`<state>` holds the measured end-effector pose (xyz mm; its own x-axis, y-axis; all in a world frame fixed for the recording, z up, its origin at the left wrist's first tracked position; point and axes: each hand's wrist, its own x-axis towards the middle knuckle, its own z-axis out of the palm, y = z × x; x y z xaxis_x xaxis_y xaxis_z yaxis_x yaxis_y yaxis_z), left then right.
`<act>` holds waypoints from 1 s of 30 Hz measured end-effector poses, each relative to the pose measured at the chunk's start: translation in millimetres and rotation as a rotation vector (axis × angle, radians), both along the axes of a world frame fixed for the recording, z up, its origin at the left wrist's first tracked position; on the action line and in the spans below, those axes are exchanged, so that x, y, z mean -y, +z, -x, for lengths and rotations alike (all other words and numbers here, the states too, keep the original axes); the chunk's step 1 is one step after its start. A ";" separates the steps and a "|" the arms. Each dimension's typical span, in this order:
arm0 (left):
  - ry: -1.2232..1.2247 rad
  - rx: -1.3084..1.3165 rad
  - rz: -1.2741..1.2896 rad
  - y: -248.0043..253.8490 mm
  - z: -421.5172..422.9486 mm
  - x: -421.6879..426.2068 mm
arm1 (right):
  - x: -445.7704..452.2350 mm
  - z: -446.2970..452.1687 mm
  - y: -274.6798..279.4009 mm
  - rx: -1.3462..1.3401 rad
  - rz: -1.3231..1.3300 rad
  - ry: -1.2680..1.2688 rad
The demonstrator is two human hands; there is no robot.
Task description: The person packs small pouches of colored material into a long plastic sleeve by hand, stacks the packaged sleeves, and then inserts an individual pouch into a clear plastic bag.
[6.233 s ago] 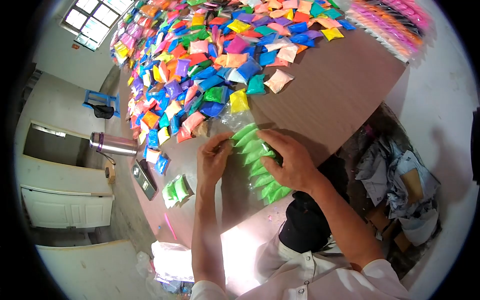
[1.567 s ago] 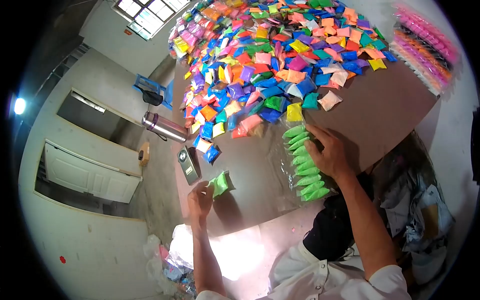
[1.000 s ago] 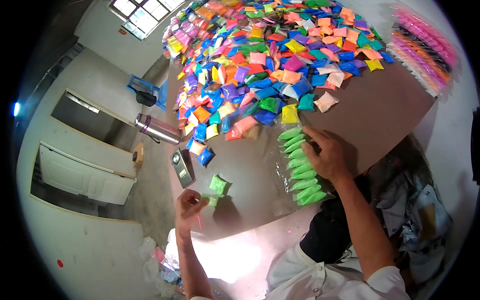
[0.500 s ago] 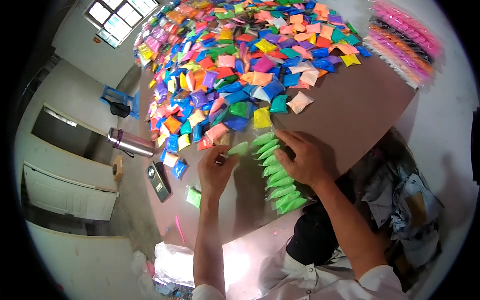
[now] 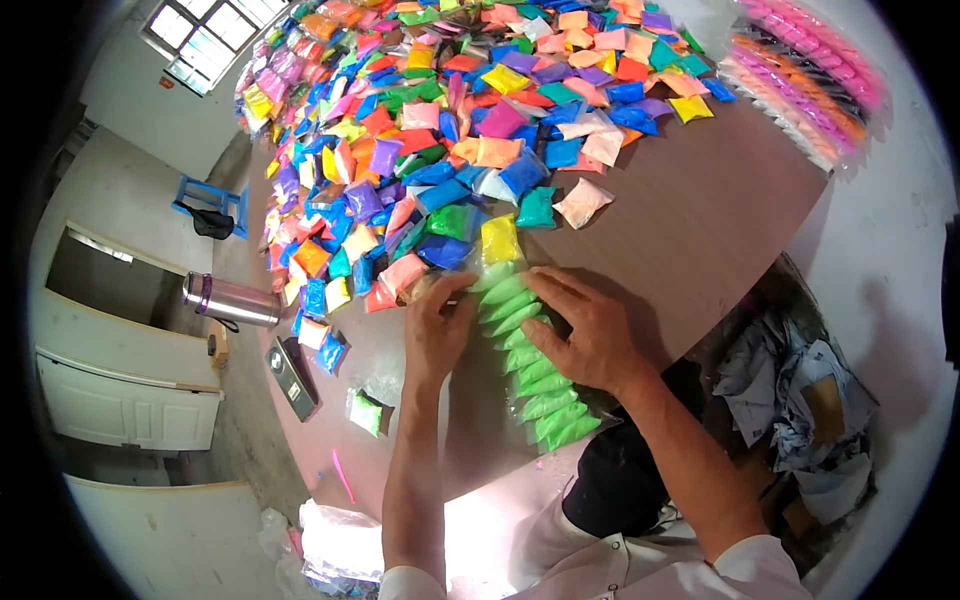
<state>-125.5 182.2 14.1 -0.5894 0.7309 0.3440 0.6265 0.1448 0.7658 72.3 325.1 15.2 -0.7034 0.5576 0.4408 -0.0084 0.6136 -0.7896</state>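
A slanting row of overlapping light green packets [image 5: 530, 360] lies on the brown table between my hands. At the row's far end, my left hand [image 5: 437, 328] has its fingertips beside the top green packet [image 5: 497, 273], which is slightly blurred. Its thumb and forefinger are apart, with nothing seen between them. My right hand [image 5: 588, 332] rests along the row's right side, fingers stretched out and thumb spread against the packets. Just beyond the row sits a yellow packet [image 5: 499, 240]. One loose green packet [image 5: 366, 412] lies left of my left forearm.
A large heap of colored packets [image 5: 430, 120] covers the far table. Bundled packets [image 5: 800, 75] lie far right. Along the left edge are a steel flask [image 5: 235, 300], a dark phone-like device [image 5: 290, 378] and a pink stick [image 5: 343, 475]. Crumpled wrapping [image 5: 790, 410] fills a space below right.
My left hand has brought its green packet rightward to the row's far end, and its thumb and forefinger have parted. My right hand stays along the row. The whole view has shifted slightly.
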 end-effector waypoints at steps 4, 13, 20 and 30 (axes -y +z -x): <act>0.009 0.192 0.038 -5.2 2.3 -8.0 | 0.6 -0.8 1.1 0.015 -0.013 -0.001; 0.028 0.247 0.105 -5.4 0.9 -9.2 | 0.2 -1.6 2.3 0.020 0.013 0.003; 0.227 -0.067 0.102 21.2 -26.6 11.2 | 2.0 -2.0 -5.1 -0.014 0.026 0.008; 0.541 -0.579 0.583 32.3 23.4 208.0 | 2.1 -3.9 -3.8 -0.022 0.090 0.018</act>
